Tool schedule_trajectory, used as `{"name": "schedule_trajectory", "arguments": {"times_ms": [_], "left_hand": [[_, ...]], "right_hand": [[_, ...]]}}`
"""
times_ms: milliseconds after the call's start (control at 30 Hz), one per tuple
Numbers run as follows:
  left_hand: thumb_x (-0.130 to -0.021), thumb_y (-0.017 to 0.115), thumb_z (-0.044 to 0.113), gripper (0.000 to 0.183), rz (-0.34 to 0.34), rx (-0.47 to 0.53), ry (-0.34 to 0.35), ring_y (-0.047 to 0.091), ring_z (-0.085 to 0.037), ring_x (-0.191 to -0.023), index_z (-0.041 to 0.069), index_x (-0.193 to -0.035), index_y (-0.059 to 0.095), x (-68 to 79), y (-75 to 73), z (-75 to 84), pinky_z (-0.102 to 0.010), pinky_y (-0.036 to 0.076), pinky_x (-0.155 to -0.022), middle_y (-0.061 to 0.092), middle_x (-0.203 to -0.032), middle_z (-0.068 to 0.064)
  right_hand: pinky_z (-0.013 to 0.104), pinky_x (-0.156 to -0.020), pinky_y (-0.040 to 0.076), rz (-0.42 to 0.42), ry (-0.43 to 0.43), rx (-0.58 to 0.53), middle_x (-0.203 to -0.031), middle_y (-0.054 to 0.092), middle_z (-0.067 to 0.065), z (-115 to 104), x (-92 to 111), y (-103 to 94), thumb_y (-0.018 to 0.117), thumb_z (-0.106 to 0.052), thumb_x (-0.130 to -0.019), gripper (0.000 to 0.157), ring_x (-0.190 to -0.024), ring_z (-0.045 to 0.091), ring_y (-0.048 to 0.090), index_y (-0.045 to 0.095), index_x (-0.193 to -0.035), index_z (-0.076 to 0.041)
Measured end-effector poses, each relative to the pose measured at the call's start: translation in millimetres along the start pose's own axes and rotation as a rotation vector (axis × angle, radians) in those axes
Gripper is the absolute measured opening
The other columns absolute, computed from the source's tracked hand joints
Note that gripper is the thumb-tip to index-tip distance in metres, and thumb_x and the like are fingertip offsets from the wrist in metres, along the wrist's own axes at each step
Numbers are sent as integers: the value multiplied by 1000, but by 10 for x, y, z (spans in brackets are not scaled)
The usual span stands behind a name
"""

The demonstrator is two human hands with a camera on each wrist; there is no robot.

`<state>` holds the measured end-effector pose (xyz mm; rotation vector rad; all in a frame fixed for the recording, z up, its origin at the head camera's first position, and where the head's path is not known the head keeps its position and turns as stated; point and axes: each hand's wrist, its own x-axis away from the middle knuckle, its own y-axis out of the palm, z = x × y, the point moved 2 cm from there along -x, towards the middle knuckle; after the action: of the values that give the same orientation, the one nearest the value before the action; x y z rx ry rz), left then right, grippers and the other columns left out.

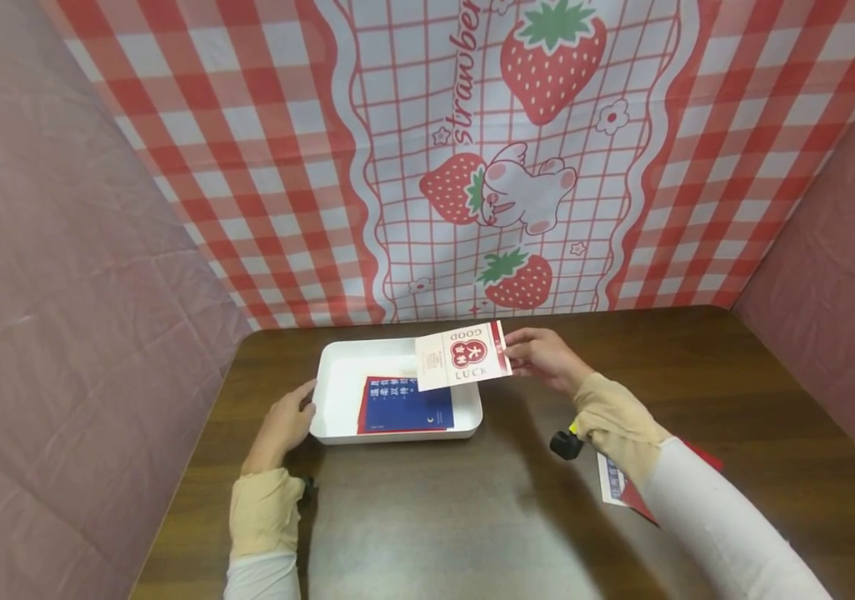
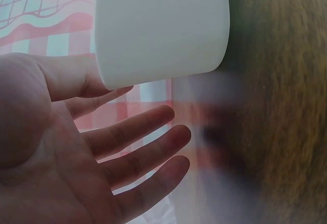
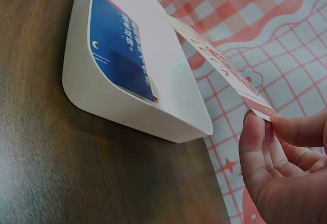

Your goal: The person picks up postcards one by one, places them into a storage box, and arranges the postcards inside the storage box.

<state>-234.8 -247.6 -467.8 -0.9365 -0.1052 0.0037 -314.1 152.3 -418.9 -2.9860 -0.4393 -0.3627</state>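
Note:
A white tray (image 1: 333,367) lies on the table, with a blue card (image 1: 397,412) bearing white characters on top of something red inside it. My right hand (image 1: 545,358) pinches the red-banded end of a cream "GOOD LUCK" card (image 1: 465,354) between thumb and fingers. The card is held above the tray's right part, tilted in the right wrist view. At the tray's left end is my left hand (image 1: 288,423); in the left wrist view its thumb (image 2: 74,78) meets the tray's edge and the other fingers stretch out loosely. The thumb's tip is hidden there.
Under the right forearm lie a red item (image 1: 641,504) and a white card with blue print (image 1: 611,482), partly covered. The brown wooden table (image 1: 412,517) ends at a strawberry-patterned checked cloth (image 1: 300,200). Pink cloth (image 1: 82,292) hangs at both sides.

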Motion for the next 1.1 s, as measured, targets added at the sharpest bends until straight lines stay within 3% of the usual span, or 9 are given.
{"name": "schedule_trajectory", "arguments": {"times_ms": [533, 1100], "left_hand": [[-96, 42, 11, 52, 1, 10, -4, 40, -48, -135, 0, -146, 40, 20, 1, 9, -59, 32, -111, 44, -145, -30], [-98, 42, 14, 51, -24, 30, -46, 38, -46, -137, 5, -148, 38, -3, 11, 18, -59, 31, -112, 42, -148, -27]], "right_hand": [[26, -64, 57, -24, 36, 32, -79, 63, 4, 78, 6, 318, 52, 2, -91, 33, -66, 11, 62, 48, -121, 14], [26, -55, 57, -50, 49, 93, -73, 59, 8, 197, -32, 637, 51, 7, -89, 22, -57, 13, 60, 49, -110, 12]]}}
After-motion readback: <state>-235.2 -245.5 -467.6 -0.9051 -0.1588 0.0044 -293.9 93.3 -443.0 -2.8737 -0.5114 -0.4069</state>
